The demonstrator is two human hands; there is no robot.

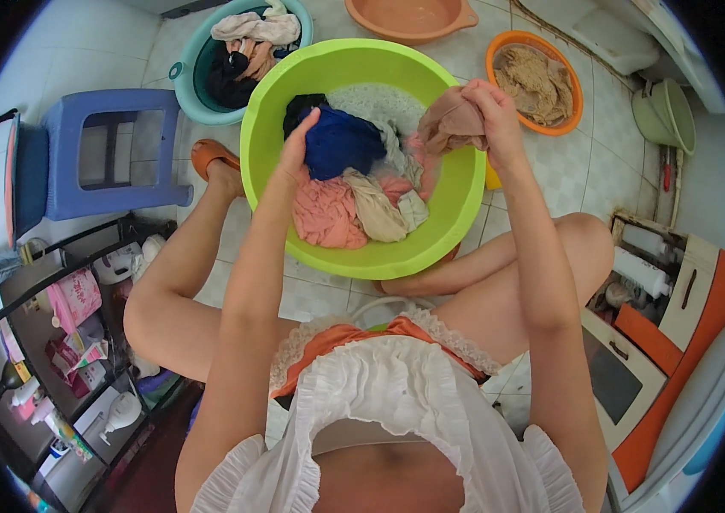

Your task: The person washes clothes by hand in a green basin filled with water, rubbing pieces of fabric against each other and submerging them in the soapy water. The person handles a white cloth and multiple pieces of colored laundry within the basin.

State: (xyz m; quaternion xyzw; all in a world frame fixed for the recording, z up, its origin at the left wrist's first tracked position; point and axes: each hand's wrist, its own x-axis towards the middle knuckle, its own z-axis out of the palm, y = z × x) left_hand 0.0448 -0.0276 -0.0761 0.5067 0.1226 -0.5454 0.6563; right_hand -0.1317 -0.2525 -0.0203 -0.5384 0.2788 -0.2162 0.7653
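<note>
My right hand (494, 109) is closed on a brown cloth garment (452, 122), held up over the right side of a large lime-green basin (272, 96). At the basin's left side, my left hand (296, 147) has its fingers stretched out against a dark blue garment (343, 144); some fingers are hidden. Sudsy water (379, 101) shows at the far side of the basin. Nearer me lie a pink garment (328, 214), a beige cloth (375, 205) and a pale grey cloth (398, 158), all wet and bunched together.
A teal tub (181, 81) of clothes stands far left, beside a blue plastic stool (110, 103). An orange basin (578, 85) with tan cloth is far right; a peach basin (413, 24) lies beyond. A black shelf (46, 342) of toiletries is left, a cabinet (636, 359) right.
</note>
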